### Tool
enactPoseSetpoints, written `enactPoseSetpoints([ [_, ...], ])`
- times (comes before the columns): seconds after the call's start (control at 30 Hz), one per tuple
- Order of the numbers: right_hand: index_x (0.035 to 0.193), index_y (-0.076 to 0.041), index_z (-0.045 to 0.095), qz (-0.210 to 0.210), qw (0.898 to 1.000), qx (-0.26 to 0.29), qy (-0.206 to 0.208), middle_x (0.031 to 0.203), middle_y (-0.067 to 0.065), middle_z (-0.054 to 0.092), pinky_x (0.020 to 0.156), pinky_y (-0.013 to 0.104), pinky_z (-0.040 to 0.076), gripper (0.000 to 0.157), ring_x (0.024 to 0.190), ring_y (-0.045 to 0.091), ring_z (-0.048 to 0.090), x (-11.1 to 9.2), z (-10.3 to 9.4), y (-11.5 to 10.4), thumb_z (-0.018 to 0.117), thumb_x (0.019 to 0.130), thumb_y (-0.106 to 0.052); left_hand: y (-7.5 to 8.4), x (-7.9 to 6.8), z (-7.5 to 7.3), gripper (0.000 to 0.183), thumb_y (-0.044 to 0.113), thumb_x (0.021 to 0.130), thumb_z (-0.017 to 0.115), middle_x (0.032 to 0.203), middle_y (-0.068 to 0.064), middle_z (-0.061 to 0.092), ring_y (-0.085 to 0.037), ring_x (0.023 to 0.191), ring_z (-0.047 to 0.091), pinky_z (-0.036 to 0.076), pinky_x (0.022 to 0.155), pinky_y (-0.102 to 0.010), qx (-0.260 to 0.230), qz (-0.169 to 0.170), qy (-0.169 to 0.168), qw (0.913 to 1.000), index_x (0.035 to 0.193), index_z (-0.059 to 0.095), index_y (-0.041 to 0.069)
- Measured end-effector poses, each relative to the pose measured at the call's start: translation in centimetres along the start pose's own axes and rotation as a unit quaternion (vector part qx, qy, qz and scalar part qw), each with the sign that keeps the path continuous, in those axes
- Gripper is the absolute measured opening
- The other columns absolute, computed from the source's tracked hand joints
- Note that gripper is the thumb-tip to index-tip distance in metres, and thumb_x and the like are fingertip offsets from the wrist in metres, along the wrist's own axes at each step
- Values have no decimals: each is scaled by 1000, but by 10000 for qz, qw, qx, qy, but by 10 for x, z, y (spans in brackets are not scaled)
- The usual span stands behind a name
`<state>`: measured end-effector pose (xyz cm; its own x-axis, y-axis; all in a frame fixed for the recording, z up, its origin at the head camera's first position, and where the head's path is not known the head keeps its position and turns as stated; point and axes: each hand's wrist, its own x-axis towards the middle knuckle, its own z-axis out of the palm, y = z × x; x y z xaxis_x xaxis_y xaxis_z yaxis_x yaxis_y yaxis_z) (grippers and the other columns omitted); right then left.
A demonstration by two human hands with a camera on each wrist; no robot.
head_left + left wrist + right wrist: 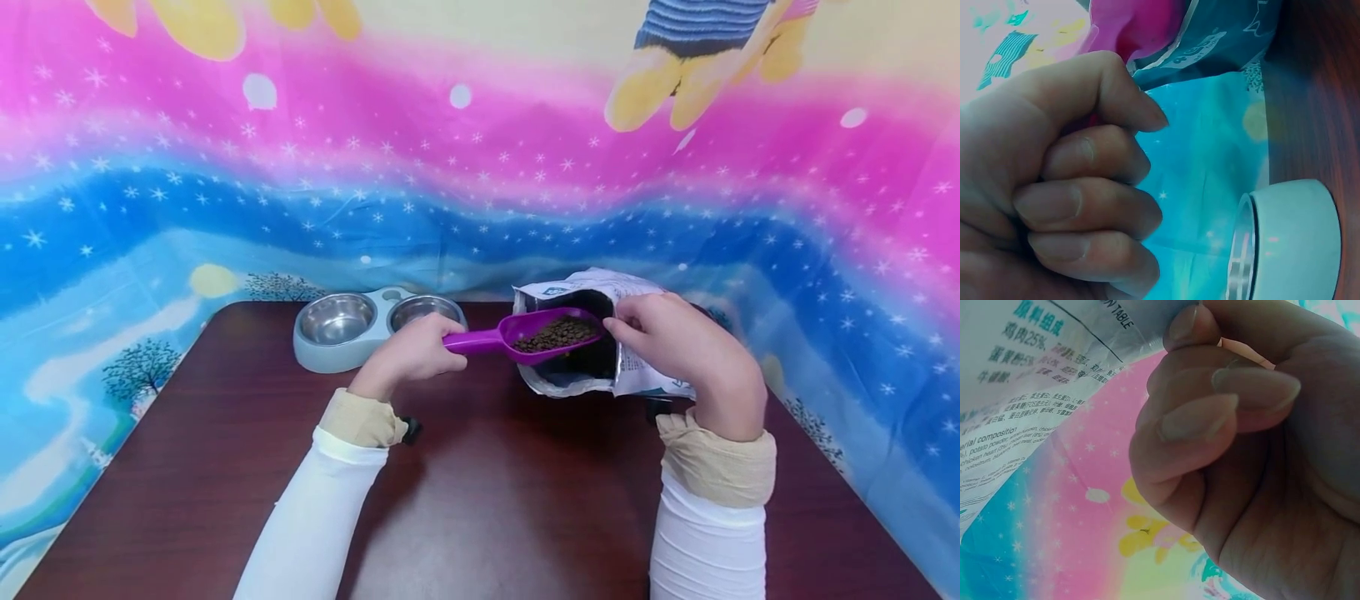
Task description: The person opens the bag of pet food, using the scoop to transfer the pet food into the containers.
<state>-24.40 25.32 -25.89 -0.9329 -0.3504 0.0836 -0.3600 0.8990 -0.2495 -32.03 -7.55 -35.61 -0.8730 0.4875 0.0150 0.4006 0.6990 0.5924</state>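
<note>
My left hand [418, 350] grips the handle of a purple scoop [480, 342], its fingers curled round it in the left wrist view. Brown kibble [558, 333] fills part of the scoop, which is level at the mouth of a pet food bag [652, 379]. The white printed bag lies on its side with its dark opening facing left. With thumb and finger, my right hand [675, 337] pinches the upper edge of that opening. In the right wrist view the pinched bag edge is at the top, and the other fingers are curled.
Left of the scoop stands a pale double bowl stand [330, 358] with two steel bowls, partly behind my left hand. All of this is on a dark brown table [480, 517]. A colourful printed cloth [450, 167] hangs behind the table and along its sides.
</note>
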Motion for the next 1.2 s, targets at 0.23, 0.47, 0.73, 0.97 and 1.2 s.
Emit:
enactPoseSetpoints([
  [0.23, 79, -12, 57, 72, 10000, 45, -26, 67, -1, 43, 65, 32, 41, 33, 61, 16, 43, -2, 0, 2, 61, 110, -21, -5, -13, -11, 10, 16, 89, 77, 65, 3, 56, -16, 67, 51, 43, 68, -30, -80, 61, 117, 9999, 82, 70, 15],
  [0.47, 80, -12, 60, 52, 10000, -12, -18, 66, 0, 45, 67, 33, 43, 32, 62, 16, 45, -1, 2, 1, 62, 110, -22, -22, -37, -26, 5, 15, 88, 79, 70, 3, 59, -16, 69, 52, 45, 69, -31, -127, -53, 80, 9999, 87, 74, 16],
  [0.73, 79, -12, 59, 49, 10000, 57, 1, 67, 0, 45, 66, 32, 43, 32, 62, 16, 45, -3, 1, 2, 63, 110, -21, -39, -52, -42, 4, 11, 88, 76, 72, 1, 58, -17, 70, 51, 46, 70, -33, -83, -41, -44, 9999, 90, 74, 14],
  [0.97, 79, -13, 60, -38, 9999, -38, 85, 67, 0, 46, 66, 32, 43, 31, 62, 16, 46, -4, 0, 3, 63, 109, -21, -57, -64, -62, 3, 11, 89, 76, 71, -1, 59, -18, 68, 51, 44, 66, -32, 239, -212, 172, 9993, 90, 74, 12],
  [1.2, 80, -13, 60, -97, 9998, -118, 119, 69, 0, 46, 71, 34, 43, 30, 64, 15, 46, -4, -1, 2, 62, 110, -20, -75, -77, -80, 14, 15, 90, 76, 77, -5, 62, -20, 69, 52, 45, 64, -33, 447, -702, 454, 9955, 101, 75, 7],
])
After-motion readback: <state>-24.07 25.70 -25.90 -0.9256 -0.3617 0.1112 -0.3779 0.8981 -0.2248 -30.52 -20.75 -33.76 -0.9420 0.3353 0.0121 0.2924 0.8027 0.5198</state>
